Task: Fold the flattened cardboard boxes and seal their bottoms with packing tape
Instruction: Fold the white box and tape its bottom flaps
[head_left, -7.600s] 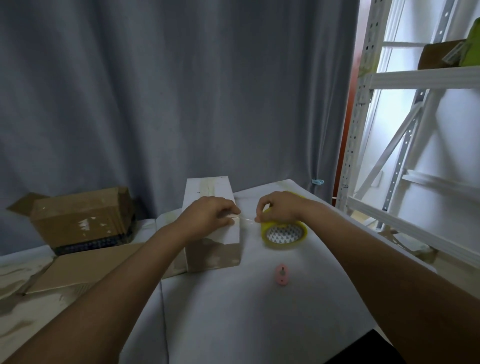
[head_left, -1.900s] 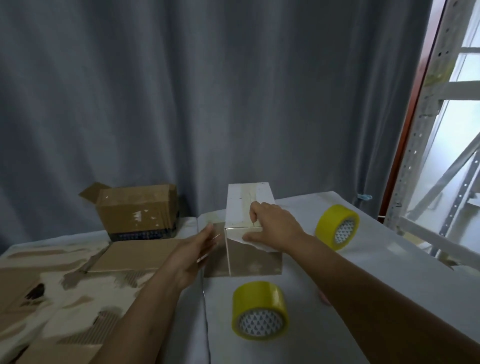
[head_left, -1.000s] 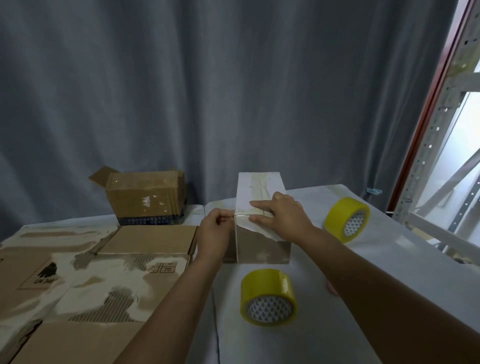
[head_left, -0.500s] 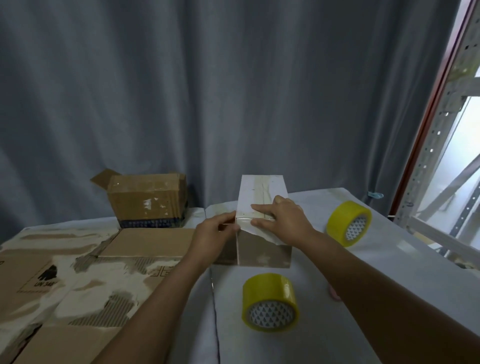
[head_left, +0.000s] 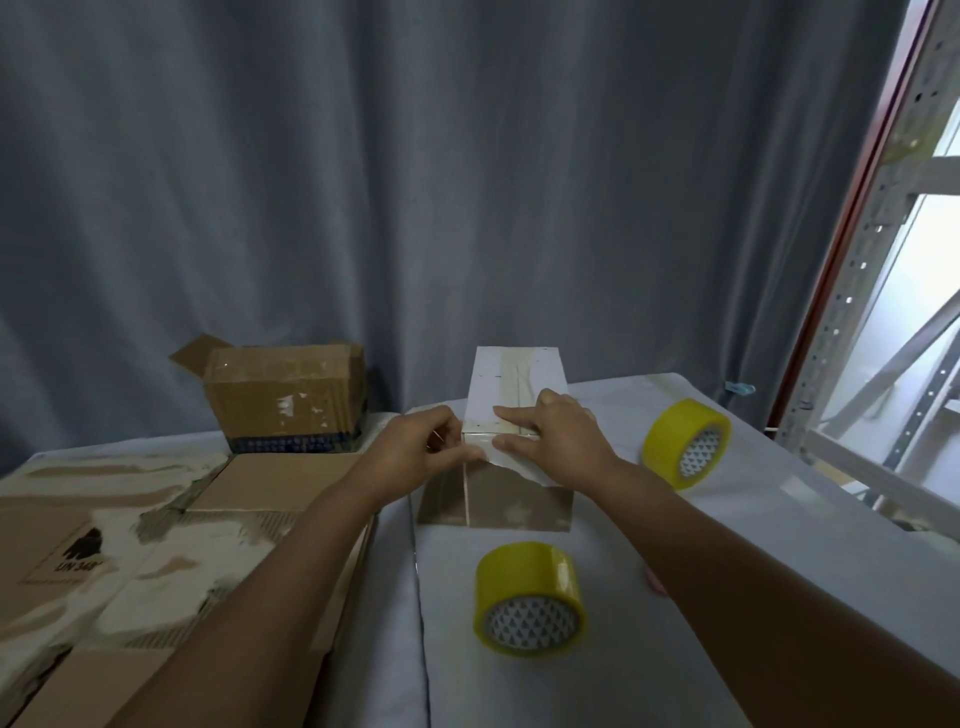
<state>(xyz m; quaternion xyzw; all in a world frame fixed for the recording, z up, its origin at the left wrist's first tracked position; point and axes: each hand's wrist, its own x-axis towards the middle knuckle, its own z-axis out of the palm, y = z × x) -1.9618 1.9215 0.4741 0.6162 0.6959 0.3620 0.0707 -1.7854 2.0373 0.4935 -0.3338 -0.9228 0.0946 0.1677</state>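
The small white-topped cardboard box (head_left: 511, 447) stands mid-table, yellow tape roll (head_left: 530, 597) at six o'clock. Right hand (head_left: 558, 441) lies flat on top; left hand (head_left: 415, 457) seemingly pinches its edge. Light, stiff; hold by corners.

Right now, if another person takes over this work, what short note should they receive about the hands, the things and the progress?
Left hand: pinching at the near left top corner of the white box, apparently on tape.
Right hand: flat on the box top, pressing the tape strip.
One yellow tape roll lies in front of the box, a second roll to its right.
Done: box folded, tape along the top seam.
Left: press the tape end down; flattened cardboard on the left waits.
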